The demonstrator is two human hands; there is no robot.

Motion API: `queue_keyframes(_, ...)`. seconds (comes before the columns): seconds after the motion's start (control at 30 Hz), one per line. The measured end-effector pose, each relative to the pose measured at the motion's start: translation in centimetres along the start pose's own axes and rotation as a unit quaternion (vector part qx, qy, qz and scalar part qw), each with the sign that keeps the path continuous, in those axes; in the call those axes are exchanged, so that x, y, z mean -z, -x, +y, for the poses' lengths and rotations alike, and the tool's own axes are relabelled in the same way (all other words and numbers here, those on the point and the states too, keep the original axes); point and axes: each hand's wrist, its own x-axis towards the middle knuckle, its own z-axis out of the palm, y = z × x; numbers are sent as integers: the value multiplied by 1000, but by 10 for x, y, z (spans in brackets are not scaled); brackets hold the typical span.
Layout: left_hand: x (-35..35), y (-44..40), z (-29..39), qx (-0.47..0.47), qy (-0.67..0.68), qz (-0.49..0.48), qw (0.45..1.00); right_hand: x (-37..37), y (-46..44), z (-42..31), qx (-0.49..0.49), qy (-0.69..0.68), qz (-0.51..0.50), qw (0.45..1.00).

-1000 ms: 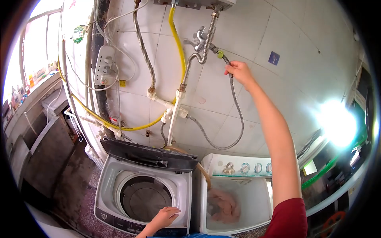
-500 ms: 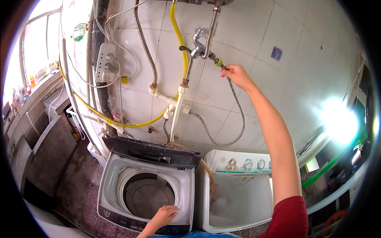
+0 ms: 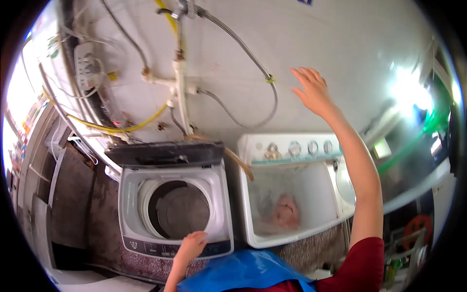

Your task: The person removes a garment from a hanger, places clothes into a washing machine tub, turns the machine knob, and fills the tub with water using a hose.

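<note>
My right hand point(image 3: 314, 92) is raised in front of the tiled wall, fingers spread, holding nothing. To its left, apart from it, a grey braided hose point(image 3: 238, 41) loops down from the metal tap point(image 3: 187, 9). A yellow-green collar point(image 3: 270, 79) sits partway along this hose. My left hand point(image 3: 192, 245) is at the front rim of the top-loading washing machine point(image 3: 127, 207), its fingers loosely bent with nothing in them. The machine's dark lid point(image 3: 165, 155) stands up, showing a grey drum point(image 3: 182, 211) inside.
Right of the machine, an uncovered white twin-tub washer point(image 3: 253, 146) holds a pink cloth-like item point(image 3: 286, 211) in whitish water. A tan hose point(image 3: 238, 163) bends over its edge. White pipes point(image 3: 181, 92), a yellow hose point(image 3: 146, 124) and a power strip point(image 3: 86, 65) line the wall.
My right hand has let go of the braided hose and moved away from it. The collar now sits farther from the tap along the hose. The view has tilted down.
</note>
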Motion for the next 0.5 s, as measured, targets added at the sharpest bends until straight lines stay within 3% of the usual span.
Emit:
queue_keyframes(0.07,10,9,17,53,85,-1,995,0,73,20,-17,45,-34,998)
queue_keyframes(0.13,10,29,19,180,108,14,978,1,156,48,-98,18,-41,994)
queue_keyframes(0.27,8,68,18,202,-29,25,979,-13,364,96,-280,-12,-34,959)
queue_keyframes(0.37,-23,108,-2,272,-7,1,962,-15,530,83,-452,-45,-32,891)
queue_keyframes(0.4,-41,121,-18,283,10,9,959,-9,571,64,-527,-109,-30,842)
queue_keyframes(0.5,-78,165,-47,323,-9,-7,946,-32,734,3,-655,-102,-103,741)
